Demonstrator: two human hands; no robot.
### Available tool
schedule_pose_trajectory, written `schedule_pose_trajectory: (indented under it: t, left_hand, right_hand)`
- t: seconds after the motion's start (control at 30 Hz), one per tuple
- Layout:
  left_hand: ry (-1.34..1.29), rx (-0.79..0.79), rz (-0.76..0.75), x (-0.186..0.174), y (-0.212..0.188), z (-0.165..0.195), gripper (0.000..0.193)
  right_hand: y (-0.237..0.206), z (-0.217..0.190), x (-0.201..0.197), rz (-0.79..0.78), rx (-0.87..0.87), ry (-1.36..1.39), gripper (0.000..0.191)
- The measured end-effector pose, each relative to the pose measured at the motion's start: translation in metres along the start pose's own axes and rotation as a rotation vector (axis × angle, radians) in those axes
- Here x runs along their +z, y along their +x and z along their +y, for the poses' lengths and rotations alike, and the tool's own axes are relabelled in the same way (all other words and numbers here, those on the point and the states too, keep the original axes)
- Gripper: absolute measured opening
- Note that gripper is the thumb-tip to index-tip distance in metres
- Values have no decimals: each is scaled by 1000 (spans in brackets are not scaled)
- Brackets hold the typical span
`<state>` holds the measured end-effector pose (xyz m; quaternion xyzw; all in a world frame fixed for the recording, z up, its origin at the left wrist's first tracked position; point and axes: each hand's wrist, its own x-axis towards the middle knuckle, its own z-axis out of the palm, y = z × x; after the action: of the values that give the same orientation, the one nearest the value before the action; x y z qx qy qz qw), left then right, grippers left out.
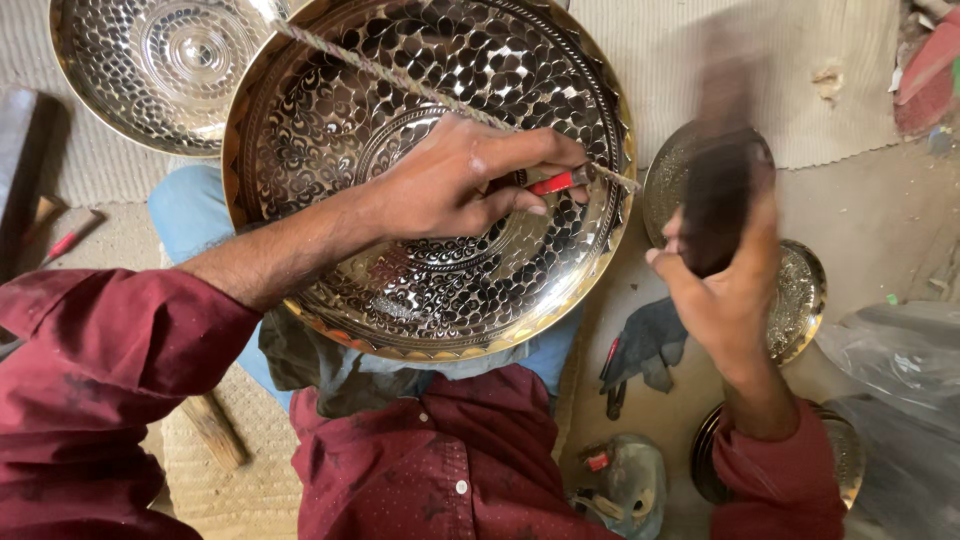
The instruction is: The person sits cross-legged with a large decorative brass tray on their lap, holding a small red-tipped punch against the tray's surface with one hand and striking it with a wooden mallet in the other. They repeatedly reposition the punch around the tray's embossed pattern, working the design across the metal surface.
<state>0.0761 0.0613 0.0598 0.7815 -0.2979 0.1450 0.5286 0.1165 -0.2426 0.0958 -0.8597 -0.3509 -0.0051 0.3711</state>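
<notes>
A large engraved brass plate [330,110] rests tilted on my lap, its face covered in a scale-like pattern. My left hand [455,180] lies over the plate's middle and grips a red-handled chisel [560,181], its tip at the plate's right side. My right hand [725,285] is raised to the right of the plate and holds a dark mallet [715,195], blurred by motion. A twisted cord [400,80] runs diagonally across the plate and passes my left fingers.
A second patterned brass plate [150,70] lies at the top left. Smaller brass dishes [805,300] sit on the floor to the right, with a dark glove [645,345], plastic sheeting [900,350], and another red-handled tool [65,240] at left. A woven mat [700,60] covers the ground.
</notes>
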Motion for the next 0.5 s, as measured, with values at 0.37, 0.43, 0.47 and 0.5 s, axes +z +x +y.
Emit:
schedule_pose_trajectory:
  t: [0.37,0.43,0.47,0.5]
  left_hand:
    - [-10,11,-2,-1,-1,-1,44]
    - [-19,-6,-11,-1,-2,-1,43]
    - [-20,-3,-8,0,-2,-1,44]
    - [-19,1,-5,0,-1,-2,44]
  right_hand:
    - [4,9,-7,-75,-71,-329,86]
    - [4,4,-7,-61,183,351,76]
    - [5,2,-8,-70,35,7,80]
    - [7,0,-9,-75,-116,-337,84]
